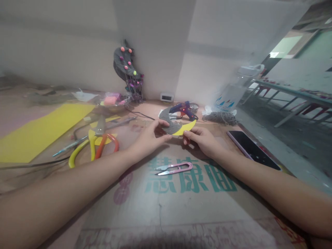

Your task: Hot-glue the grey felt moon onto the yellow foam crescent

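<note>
Both hands hold a crescent-shaped piece (168, 121), grey and fuzzy over most of its length, with a bare yellow tip at the right. My left hand (158, 134) pinches its grey lower part between thumb and fingers. At the yellow end, my right hand (198, 136) grips the edge with thumb and fingertips. Just behind the crescent lies a dark blue glue gun (183, 110) with a lit red light. Pink-handled thread snips (176, 168) rest on the printed cardboard (160, 207) in front of the hands.
Left lie pliers (92, 140), orange-handled scissors (105, 145), a pen (68, 147) and a yellow sheet (44, 133). Against the wall leans a grey crescent decoration with pompoms (126, 64). Grey yarn (220, 117), a clear bottle (230, 90) and a phone (251, 148) are at the right.
</note>
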A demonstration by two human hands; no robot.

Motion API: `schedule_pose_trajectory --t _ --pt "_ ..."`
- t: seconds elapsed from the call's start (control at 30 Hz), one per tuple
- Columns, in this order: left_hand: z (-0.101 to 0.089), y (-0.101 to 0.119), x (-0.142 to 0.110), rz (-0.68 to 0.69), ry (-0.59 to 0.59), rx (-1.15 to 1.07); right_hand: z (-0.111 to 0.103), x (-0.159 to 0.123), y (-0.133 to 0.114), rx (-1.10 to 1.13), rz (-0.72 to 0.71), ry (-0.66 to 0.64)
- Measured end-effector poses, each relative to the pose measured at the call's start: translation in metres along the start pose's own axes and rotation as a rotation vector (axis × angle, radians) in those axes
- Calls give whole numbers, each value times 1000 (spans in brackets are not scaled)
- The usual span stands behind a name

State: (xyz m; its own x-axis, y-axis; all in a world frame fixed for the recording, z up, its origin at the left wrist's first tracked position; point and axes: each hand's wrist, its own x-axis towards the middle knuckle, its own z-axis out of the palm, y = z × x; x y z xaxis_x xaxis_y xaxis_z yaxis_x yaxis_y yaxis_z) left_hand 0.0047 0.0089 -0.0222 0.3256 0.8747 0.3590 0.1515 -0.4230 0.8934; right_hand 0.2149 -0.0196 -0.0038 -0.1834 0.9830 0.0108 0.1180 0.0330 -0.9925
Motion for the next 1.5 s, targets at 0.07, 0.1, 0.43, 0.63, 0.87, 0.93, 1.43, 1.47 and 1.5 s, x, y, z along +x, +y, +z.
schedule_pose_trajectory --t 0.07,0.1,0.43,0.63,0.87,0.93,1.43,1.47,1.5 --pt "1 2 -2 13 -21 45 0 0 0 -45 -13 -2" --pt "1 3 -3 15 -27 60 0 0 0 -63 -16 1" --pt "0 8 -4 16 -1 162 0 2 1 -32 4 -20" --pt "-1 11 -5 51 4 208 -1 0 -1 -115 -4 -28" --pt "-2 9 -5 54 -12 189 0 0 -2 -135 -16 -6" --pt "-2 9 -5 48 -20 174 0 -1 -3 -126 -21 2" --pt "3 1 1 12 81 -43 1 -3 -3 -324 -96 3" --pt "4 2 1 11 77 -79 2 -3 -4 -368 -112 4" --pt "4 3 1 9 70 -123 2 -4 -4 -407 -129 6"
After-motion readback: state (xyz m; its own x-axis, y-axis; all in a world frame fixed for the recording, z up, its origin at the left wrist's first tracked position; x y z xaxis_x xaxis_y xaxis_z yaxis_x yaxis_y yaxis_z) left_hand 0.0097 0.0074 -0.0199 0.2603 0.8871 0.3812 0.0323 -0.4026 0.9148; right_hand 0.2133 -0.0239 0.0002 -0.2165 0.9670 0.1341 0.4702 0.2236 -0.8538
